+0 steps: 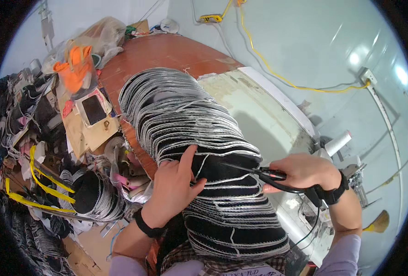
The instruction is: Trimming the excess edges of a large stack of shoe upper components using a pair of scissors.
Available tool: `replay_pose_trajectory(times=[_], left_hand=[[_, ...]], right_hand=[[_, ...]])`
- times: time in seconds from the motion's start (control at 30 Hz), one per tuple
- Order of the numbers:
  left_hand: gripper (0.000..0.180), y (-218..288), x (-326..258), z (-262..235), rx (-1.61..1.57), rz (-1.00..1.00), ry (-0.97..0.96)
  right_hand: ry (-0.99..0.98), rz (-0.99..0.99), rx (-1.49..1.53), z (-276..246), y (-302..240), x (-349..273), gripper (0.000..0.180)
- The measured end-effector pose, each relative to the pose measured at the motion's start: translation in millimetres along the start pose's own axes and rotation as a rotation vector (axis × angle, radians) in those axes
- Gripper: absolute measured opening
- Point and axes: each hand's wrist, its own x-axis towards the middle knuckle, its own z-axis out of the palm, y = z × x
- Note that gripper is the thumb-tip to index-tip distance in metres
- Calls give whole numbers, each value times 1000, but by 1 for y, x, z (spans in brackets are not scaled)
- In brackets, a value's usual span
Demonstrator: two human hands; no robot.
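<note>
A long row of black fabric pieces with white stitched edges (192,122) runs from the tabletop down to my lap, the pieces overlapping on edge. Across its middle, my left hand (174,184) rests with index finger and thumb spread apart on one black piece, beside a loose white thread (202,166). My right hand (300,172) grips black-handled scissors (277,176). Their blades point left over the same piece, close to its white edge. Both wrists wear dark bands.
To the left, a second bundle of black pieces (96,193) sits near yellow handles (43,179) amid clutter. A phone-like dark rectangle (93,109) lies on cardboard. A sewing machine (353,172) with a white thread cone (338,143) stands at right. A yellow cord (277,76) hangs along the wall.
</note>
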Motion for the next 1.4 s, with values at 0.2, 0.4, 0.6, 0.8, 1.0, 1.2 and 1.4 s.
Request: replay_pose_trajectory(times=[0.2, 0.4, 0.6, 0.8, 1.0, 1.2, 1.4], left_hand=[[78, 3, -2, -2, 90, 56, -4], [33, -9, -2, -5, 358, 107, 182], [20, -20, -9, -4, 41, 263, 145], [24, -21, -17, 6, -41, 289, 220], [26, -20, -25, 7, -40, 279, 257], [26, -20, -21, 5, -49, 294, 251], [41, -13, -3, 0, -59, 208, 190]], right_hand=[[-28, -57, 44, 11, -11, 58, 90], [210, -254, 89, 41, -6, 68, 77], [-207, -133, 397, -4, 16, -17, 47], [-184, -212, 258, 19, 2, 44, 74], [-85, -147, 244, 24, -24, 87, 94], [-65, -118, 354, 34, -20, 88, 94], [342, -251, 244, 64, -15, 84, 70]])
